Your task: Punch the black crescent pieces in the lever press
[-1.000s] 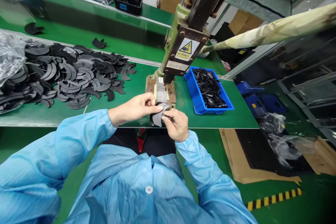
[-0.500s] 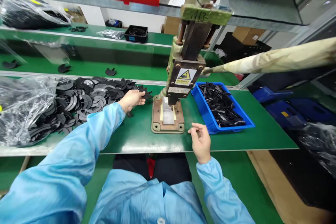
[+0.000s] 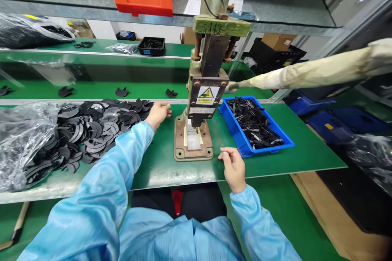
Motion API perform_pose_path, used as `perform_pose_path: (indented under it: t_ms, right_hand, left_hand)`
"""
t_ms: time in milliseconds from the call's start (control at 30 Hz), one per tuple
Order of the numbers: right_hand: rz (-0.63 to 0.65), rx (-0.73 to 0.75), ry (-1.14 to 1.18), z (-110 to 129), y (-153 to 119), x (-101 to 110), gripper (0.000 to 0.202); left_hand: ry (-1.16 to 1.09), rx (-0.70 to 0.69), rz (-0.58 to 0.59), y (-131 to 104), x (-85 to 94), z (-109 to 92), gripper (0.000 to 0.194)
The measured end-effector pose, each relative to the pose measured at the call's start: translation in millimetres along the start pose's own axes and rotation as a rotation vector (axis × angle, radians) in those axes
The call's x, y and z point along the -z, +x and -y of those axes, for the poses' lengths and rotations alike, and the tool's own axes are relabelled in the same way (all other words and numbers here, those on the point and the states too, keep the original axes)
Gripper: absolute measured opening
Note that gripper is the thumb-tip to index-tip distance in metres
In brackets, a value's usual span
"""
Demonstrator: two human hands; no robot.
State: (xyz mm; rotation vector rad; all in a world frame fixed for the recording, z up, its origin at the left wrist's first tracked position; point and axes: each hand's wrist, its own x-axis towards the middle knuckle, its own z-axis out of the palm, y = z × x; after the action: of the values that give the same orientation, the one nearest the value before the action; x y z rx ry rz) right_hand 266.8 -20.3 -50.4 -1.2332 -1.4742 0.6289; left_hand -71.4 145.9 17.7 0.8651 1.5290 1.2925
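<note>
My left hand is over the bench at the right edge of a pile of black curved plastic pieces. Its fingers point right, somewhat apart, and nothing shows in them. Just beyond it, on the green strip behind the bench, lies one black curved piece. My right hand is low over the bench between the press and the blue bin, thumb and forefinger pinched together; anything between them is too small to make out. A hand press stands between my hands, with a pale block on its base.
To the right, a blue bin holds thin black parts. The press's wrapped lever reaches out to the right. A clear plastic bag lies at left by the pile. An orange bin sits on the shelf above. More curved pieces lie spaced along the back strip.
My left hand has let go of a black curved piece, which now lies on the back strip. The right hand stays almost still. The view has shifted slightly.
</note>
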Motion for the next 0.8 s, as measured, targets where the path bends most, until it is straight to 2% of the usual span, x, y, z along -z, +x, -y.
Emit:
perform_pose_path:
  t_ms: [100,200,267,333,467,533,633,700,800]
  right_hand:
    - [0.030,0.041,-0.017,8.8,-0.8,-0.2,0.032]
    - [0.095,0.091,-0.068,20.9,-3.0,7.0,0.039]
    - [0.120,0.119,-0.123,27.8,-0.7,19.1,0.043]
    - [0.104,0.132,-0.201,32.3,7.4,38.3,0.046]
    - [-0.019,0.077,-0.432,29.8,42.7,94.6,0.039]
    - [-0.067,0.006,-0.573,22.5,67.3,124.8,0.034]
    - [-0.051,-0.119,-0.782,10.1,103.5,159.9,0.030]
    - [-0.002,-0.180,-0.901,4.2,123.7,171.8,0.030]
    - [0.094,-0.230,-1.039,0.7,147.5,172.4,0.036]
  left_hand:
    - [0.053,-0.101,0.072,-51.1,15.5,18.4,0.036]
    - [0.145,-0.121,0.155,-105.5,34.7,44.9,0.052]
    - [0.262,-0.109,0.218,-133.7,48.8,64.2,0.060]
    - [0.398,-0.164,0.251,-153.6,60.9,81.1,0.062]
    - [0.561,-0.346,0.311,-175.6,69.7,99.1,0.054]
    - [0.636,-0.409,0.305,-180.3,67.0,100.2,0.047]
    - [0.730,-0.466,0.319,-183.3,60.7,97.5,0.040]
    - [0.758,-0.475,0.346,-184.5,58.2,95.8,0.039]
    - [0.769,-0.476,0.355,-186.1,57.7,95.3,0.039]
